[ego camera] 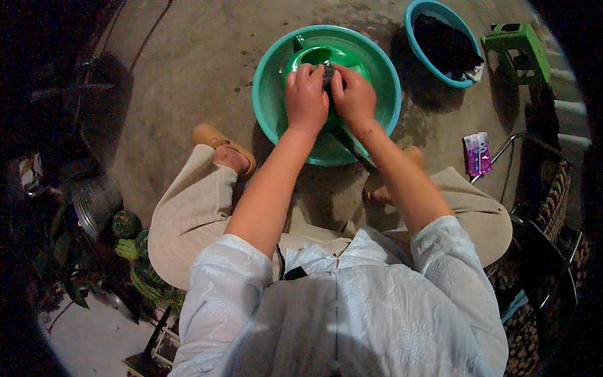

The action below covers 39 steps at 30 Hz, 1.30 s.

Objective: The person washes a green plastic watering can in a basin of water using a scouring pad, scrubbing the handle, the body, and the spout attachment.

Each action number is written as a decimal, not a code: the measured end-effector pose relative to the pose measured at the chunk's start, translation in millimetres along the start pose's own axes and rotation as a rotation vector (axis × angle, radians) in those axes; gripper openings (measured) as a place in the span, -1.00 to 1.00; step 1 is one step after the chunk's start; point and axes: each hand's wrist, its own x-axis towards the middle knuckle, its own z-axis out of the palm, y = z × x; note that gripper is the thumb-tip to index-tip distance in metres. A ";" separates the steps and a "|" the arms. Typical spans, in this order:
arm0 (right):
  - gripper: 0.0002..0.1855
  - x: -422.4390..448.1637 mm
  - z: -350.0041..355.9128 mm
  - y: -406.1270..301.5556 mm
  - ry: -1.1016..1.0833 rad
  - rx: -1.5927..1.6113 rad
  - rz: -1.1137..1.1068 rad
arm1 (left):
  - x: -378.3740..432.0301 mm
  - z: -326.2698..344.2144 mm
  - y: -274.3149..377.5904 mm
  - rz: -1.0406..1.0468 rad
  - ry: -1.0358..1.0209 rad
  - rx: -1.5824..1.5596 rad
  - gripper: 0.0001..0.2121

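Note:
A large teal plastic basin point(262, 110) stands on the floor before me, with a glossy green plastic object point(351, 55) inside it. Over that object, my left hand point(307, 98) and my right hand point(354, 94) meet. Between them they grip a small bunched piece of dark grey cloth point(329, 77), its lower part dark and partly hidden by my fingers. A dark strip point(351, 148) runs from below the hands over the basin's near rim, passing under my right forearm; I cannot tell whether it belongs to the cloth.
At the upper right stands a blue basin point(412, 40) holding dark cloth point(440, 45), beside a green plastic stool point(532, 45). A purple packet point(478, 155) lies near a metal-framed woven chair point(556, 202). On the left are a metal pot point(96, 202) and several watermelons point(126, 224).

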 end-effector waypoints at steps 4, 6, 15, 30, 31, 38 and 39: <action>-0.69 -3.9 2.3 2.7 0.078 0.064 0.019 | -7.0 0.6 3.1 0.055 0.031 -0.032 -0.50; -0.70 -3.0 2.3 1.4 0.069 0.068 0.033 | -13.3 -3.4 -0.5 0.061 0.009 -0.026 -0.49; -0.69 -1.2 11.8 16.1 0.213 0.061 -0.102 | -32.1 -4.0 -13.7 0.020 -0.048 -0.086 -0.47; -0.46 10.8 24.1 28.3 -0.025 -0.023 -0.266 | -55.3 -4.0 -10.6 0.023 -0.019 -0.024 -0.41; -0.45 11.6 24.7 29.2 -0.033 -0.057 -0.269 | -55.5 -3.0 -9.8 0.016 -0.016 -0.025 -0.42; -0.44 11.5 25.0 24.6 -0.058 -0.164 -0.299 | -61.5 4.5 -7.8 0.078 -0.054 0.039 -0.66; -0.44 11.0 26.5 25.1 -0.059 -0.164 -0.297 | -67.1 6.8 -2.1 0.076 -0.068 0.064 -0.69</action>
